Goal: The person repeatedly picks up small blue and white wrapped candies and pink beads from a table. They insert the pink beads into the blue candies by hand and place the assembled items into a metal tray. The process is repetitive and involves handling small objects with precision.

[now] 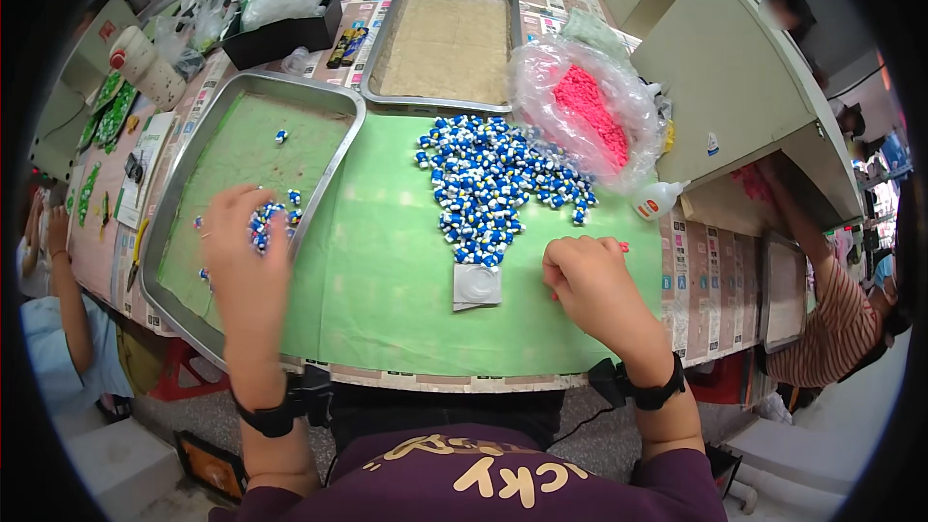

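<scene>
Over the metal tray (pixel 348 130) at the left hovers my left hand (pixel 249 246), slightly blurred, with thumb and fingers apart. Small blue-and-white pieces (pixel 261 227) lie in the tray beside its thumb. My right hand (pixel 594 280) rests on the green mat (pixel 387 319), fingers curled together. Bits of pink (pixel 624 247) show at its edge and by its fingertips; what is inside is hidden. Between the hands spreads a heap of small blue-and-white pieces (pixel 483 179). At its near tip sits a small clear round piece (pixel 477 284) on a grey-white square block (pixel 478 305).
An open plastic bag (pixel 541 72) holds pink pieces (pixel 590 106), with a white squeeze bottle (pixel 657 200) near it. Behind stands another metal tray (pixel 440 101). A black box (pixel 280 43) is at the far left, a cabinet (pixel 725 68) at the right. Other people work on both sides.
</scene>
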Demonstrator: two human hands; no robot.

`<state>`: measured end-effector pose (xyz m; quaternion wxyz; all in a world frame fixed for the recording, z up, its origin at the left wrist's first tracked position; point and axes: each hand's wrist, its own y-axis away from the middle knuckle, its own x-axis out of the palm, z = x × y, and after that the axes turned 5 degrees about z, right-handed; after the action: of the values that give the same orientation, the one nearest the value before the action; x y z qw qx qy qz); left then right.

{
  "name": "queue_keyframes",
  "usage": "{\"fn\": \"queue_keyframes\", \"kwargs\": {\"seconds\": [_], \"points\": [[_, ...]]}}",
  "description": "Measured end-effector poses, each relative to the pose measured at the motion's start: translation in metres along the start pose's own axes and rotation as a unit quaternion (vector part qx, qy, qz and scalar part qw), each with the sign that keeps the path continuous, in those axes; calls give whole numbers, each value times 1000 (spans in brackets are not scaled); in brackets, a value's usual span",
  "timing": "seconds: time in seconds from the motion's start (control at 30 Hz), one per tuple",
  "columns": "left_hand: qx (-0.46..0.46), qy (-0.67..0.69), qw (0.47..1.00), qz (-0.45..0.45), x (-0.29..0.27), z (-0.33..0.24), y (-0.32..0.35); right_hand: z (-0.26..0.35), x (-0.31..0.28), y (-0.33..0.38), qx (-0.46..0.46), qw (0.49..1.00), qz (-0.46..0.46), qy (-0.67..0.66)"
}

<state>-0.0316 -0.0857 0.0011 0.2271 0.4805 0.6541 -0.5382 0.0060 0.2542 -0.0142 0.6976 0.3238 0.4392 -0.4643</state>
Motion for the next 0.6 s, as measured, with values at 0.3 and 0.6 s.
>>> {"fn": "queue_keyframes", "kwargs": {"seconds": [0.3,0.6], "points": [[110,313,899,285,78,-71,-18,6,-15,3,-13,993,-68,-97],[128,282,912,270,81,-70,-21,12,-22,0,-21,976,-111,-188]]}}
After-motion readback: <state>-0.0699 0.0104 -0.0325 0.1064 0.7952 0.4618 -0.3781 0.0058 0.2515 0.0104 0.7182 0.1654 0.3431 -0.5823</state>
